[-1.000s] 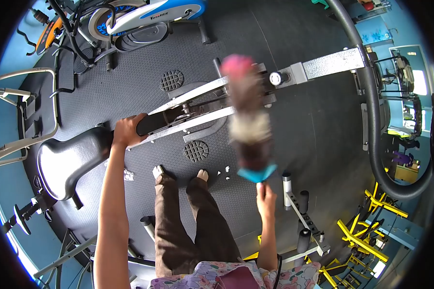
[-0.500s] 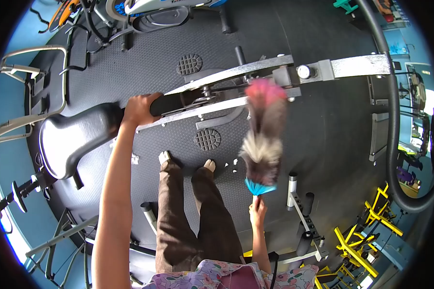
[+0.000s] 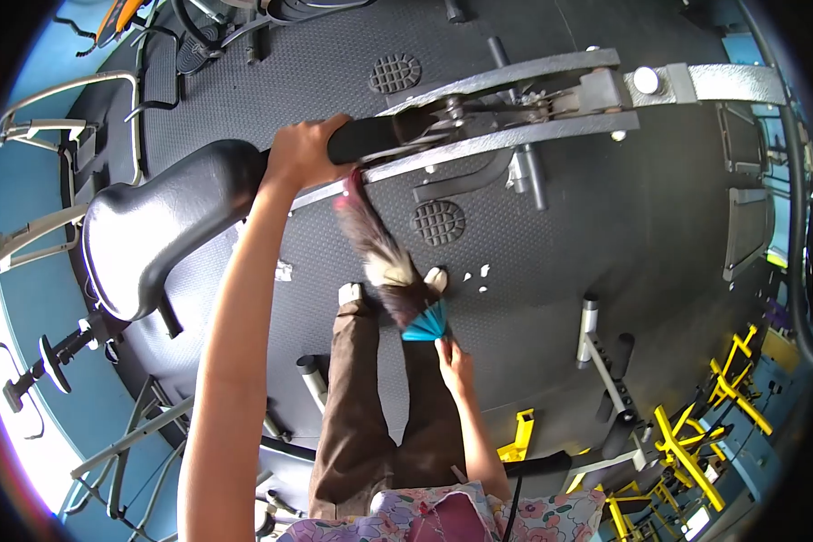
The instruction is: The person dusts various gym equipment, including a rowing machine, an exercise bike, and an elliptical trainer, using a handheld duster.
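My right hand [image 3: 457,366] is closed round the handle of a feather duster [image 3: 384,257] with a blue collar, brown and cream feathers and a pink tip. The duster points up and left, its tip right by the silver lower rail [image 3: 506,140] of an exercise machine. Over the machine's beam, between the black padded seat [image 3: 167,217] and a black sleeve [image 3: 366,140], my left hand [image 3: 303,154] is wrapped with fingers curled. The part under its palm is hidden.
Textured black footplates [image 3: 438,223] lie beside the rails. Small white scraps [image 3: 482,271] are on the dark floor [image 3: 551,235]. A post with black rollers [image 3: 610,370] stands at right, before yellow-framed machines [image 3: 686,452]. A metal rack [image 3: 122,461] is at lower left.
The feather duster has swung left and tilted, from the far part of the rails to near my left hand. The view has shifted; my left hand keeps its place on the machine.
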`<state>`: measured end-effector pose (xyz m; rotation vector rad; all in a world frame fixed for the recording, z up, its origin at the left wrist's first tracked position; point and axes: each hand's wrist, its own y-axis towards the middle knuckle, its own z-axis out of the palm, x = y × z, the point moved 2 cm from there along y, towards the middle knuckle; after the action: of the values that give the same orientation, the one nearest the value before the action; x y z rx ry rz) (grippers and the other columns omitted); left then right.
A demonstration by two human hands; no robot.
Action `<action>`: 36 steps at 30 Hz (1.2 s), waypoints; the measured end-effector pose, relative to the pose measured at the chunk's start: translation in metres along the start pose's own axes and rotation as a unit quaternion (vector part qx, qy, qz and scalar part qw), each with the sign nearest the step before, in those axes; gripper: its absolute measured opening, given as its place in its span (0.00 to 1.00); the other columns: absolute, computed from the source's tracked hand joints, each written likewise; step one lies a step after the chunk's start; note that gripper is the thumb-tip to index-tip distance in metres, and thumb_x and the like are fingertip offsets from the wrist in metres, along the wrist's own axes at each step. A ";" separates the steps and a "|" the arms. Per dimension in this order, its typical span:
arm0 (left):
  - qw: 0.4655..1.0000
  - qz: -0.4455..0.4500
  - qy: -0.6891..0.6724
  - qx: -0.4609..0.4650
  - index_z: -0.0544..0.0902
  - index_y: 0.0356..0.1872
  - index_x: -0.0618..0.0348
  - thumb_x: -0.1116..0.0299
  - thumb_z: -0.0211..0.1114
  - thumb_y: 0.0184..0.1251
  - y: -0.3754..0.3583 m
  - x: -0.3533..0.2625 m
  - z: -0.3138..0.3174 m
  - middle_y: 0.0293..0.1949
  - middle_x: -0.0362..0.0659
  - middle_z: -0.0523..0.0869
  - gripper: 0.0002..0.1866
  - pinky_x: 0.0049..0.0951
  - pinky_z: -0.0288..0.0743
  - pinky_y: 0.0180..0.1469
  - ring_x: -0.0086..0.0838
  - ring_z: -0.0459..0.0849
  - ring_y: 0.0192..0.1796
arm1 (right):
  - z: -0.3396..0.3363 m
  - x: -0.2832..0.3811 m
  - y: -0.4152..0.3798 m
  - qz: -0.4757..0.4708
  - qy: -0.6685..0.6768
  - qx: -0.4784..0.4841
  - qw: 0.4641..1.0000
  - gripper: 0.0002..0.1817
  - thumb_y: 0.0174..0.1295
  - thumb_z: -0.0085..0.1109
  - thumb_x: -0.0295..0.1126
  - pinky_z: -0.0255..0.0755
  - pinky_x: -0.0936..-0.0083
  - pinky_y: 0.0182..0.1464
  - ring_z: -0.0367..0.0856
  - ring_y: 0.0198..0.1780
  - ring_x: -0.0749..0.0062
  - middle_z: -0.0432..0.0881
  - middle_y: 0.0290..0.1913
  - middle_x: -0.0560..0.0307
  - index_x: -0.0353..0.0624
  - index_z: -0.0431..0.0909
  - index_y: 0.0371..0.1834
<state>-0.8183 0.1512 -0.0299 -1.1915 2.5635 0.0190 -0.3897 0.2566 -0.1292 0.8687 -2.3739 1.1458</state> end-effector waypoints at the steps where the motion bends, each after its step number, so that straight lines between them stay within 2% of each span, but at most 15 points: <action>1: 1.000 0.005 0.028 -0.002 0.76 0.44 0.44 0.45 0.68 0.40 0.000 0.000 0.000 0.27 0.43 0.84 0.28 0.35 0.77 0.33 0.38 0.83 0.31 | 0.012 0.000 -0.003 0.006 0.034 -0.032 0.999 0.18 0.63 0.46 0.45 0.65 0.63 0.22 0.76 0.22 0.49 0.75 0.21 0.40 0.39 0.74 0.34; 3: 1.000 0.015 0.024 -0.011 0.77 0.44 0.45 0.42 0.67 0.40 -0.001 0.003 0.004 0.26 0.43 0.84 0.29 0.34 0.77 0.33 0.37 0.83 0.30 | 0.037 0.001 -0.005 0.067 0.093 -0.033 0.993 0.20 0.64 0.45 0.45 0.65 0.64 0.23 0.76 0.22 0.50 0.76 0.23 0.40 0.37 0.74 0.39; 4: 0.999 0.019 0.015 -0.029 0.77 0.43 0.46 0.38 0.66 0.40 -0.001 0.005 0.005 0.26 0.43 0.84 0.31 0.34 0.77 0.32 0.37 0.84 0.29 | 0.049 0.008 -0.004 -0.003 0.118 -0.093 0.989 0.17 0.64 0.46 0.43 0.65 0.60 0.21 0.76 0.24 0.44 0.74 0.21 0.37 0.38 0.73 0.36; 8: 0.997 0.044 0.041 -0.049 0.79 0.41 0.46 0.29 0.59 0.37 0.000 0.010 0.012 0.22 0.44 0.83 0.36 0.33 0.77 0.28 0.36 0.84 0.26 | 0.081 0.024 -0.006 0.042 0.099 -0.043 0.993 0.17 0.63 0.46 0.43 0.68 0.59 0.25 0.77 0.28 0.42 0.76 0.24 0.36 0.38 0.74 0.40; 12: 0.993 0.072 0.072 -0.052 0.79 0.41 0.46 0.28 0.57 0.39 0.002 0.011 0.016 0.22 0.44 0.83 0.36 0.32 0.78 0.28 0.36 0.84 0.26 | 0.110 0.022 -0.012 0.092 0.191 -0.095 0.973 0.17 0.63 0.47 0.42 0.69 0.61 0.26 0.77 0.29 0.43 0.77 0.27 0.37 0.39 0.74 0.43; 14: 0.992 0.084 0.068 -0.068 0.79 0.42 0.47 0.28 0.57 0.40 0.002 0.012 0.016 0.21 0.44 0.83 0.36 0.32 0.78 0.28 0.35 0.84 0.26 | 0.094 0.052 0.005 0.030 0.118 -0.135 0.983 0.16 0.62 0.49 0.42 0.67 0.60 0.24 0.77 0.27 0.45 0.77 0.24 0.39 0.38 0.74 0.31; 16: 0.991 0.085 0.072 -0.069 0.79 0.42 0.48 0.28 0.57 0.40 0.002 0.012 0.017 0.22 0.44 0.83 0.37 0.31 0.78 0.29 0.35 0.84 0.27 | 0.097 0.051 0.036 -0.019 0.090 -0.123 0.988 0.21 0.63 0.45 0.48 0.67 0.63 0.24 0.78 0.27 0.45 0.76 0.24 0.40 0.38 0.72 0.32; 18: 0.991 0.084 0.076 -0.074 0.79 0.43 0.48 0.28 0.57 0.40 0.002 0.009 0.016 0.22 0.44 0.84 0.37 0.31 0.78 0.29 0.34 0.84 0.27 | 0.103 0.038 0.049 0.038 0.067 -0.091 0.993 0.21 0.63 0.46 0.48 0.67 0.63 0.24 0.77 0.27 0.45 0.76 0.24 0.41 0.38 0.72 0.29; 19: 0.992 0.079 0.073 -0.069 0.79 0.43 0.49 0.28 0.58 0.40 0.001 0.008 0.015 0.23 0.44 0.84 0.37 0.30 0.79 0.29 0.34 0.85 0.27 | 0.107 0.036 0.055 -0.007 0.078 -0.135 0.988 0.21 0.63 0.47 0.48 0.64 0.66 0.20 0.76 0.20 0.54 0.73 0.18 0.45 0.39 0.71 0.26; 20: 0.993 0.074 0.072 -0.064 0.79 0.43 0.49 0.28 0.58 0.40 0.002 0.008 0.014 0.23 0.44 0.84 0.37 0.30 0.79 0.30 0.34 0.85 0.28 | 0.113 0.031 0.063 -0.009 0.081 -0.136 0.987 0.21 0.63 0.47 0.48 0.64 0.66 0.20 0.76 0.20 0.54 0.73 0.18 0.45 0.39 0.71 0.26; 23: 0.998 0.040 0.053 -0.022 0.77 0.45 0.51 0.33 0.62 0.40 0.001 0.004 0.011 0.28 0.48 0.84 0.37 0.35 0.78 0.39 0.40 0.84 0.33 | 0.133 0.028 0.071 0.047 0.320 0.005 0.946 0.21 0.62 0.47 0.50 0.52 0.81 0.12 0.60 0.12 0.86 0.60 0.13 0.67 0.43 0.69 0.23; 27: 0.997 0.034 0.062 -0.019 0.78 0.46 0.49 0.32 0.62 0.39 0.001 0.003 0.012 0.29 0.48 0.84 0.37 0.35 0.77 0.40 0.40 0.84 0.35 | 0.153 0.023 0.033 0.188 0.409 0.143 0.882 0.19 0.61 0.48 0.51 0.49 0.88 0.09 0.59 0.11 0.89 0.60 0.14 0.72 0.46 0.70 0.29; 30: 0.998 0.034 0.053 -0.019 0.78 0.46 0.50 0.33 0.62 0.40 0.001 0.006 0.015 0.30 0.48 0.84 0.37 0.35 0.77 0.41 0.40 0.84 0.36 | 0.163 0.016 0.024 0.106 0.332 0.055 0.936 0.21 0.62 0.46 0.52 0.52 0.85 0.10 0.60 0.10 0.87 0.62 0.12 0.69 0.43 0.72 0.30; 34: 0.995 0.053 0.077 -0.029 0.78 0.48 0.52 0.29 0.61 0.37 0.002 0.009 0.019 0.31 0.48 0.85 0.41 0.34 0.78 0.43 0.37 0.84 0.36 | 0.152 0.035 0.053 0.062 0.324 -0.008 0.944 0.23 0.62 0.46 0.52 0.53 0.81 0.10 0.61 0.09 0.84 0.64 0.11 0.64 0.42 0.72 0.26; 36: 0.995 0.046 0.083 -0.036 0.78 0.48 0.52 0.29 0.61 0.36 0.002 0.009 0.020 0.32 0.49 0.84 0.42 0.34 0.77 0.44 0.38 0.84 0.38 | 0.143 0.037 0.057 0.078 0.261 -0.007 0.962 0.23 0.63 0.44 0.49 0.66 0.63 0.26 0.75 0.28 0.42 0.74 0.21 0.40 0.38 0.73 0.29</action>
<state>-0.8198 0.1490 -0.0515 -1.1439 2.7828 0.0342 -0.4633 0.1568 -0.2279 0.3178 -2.0279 1.2332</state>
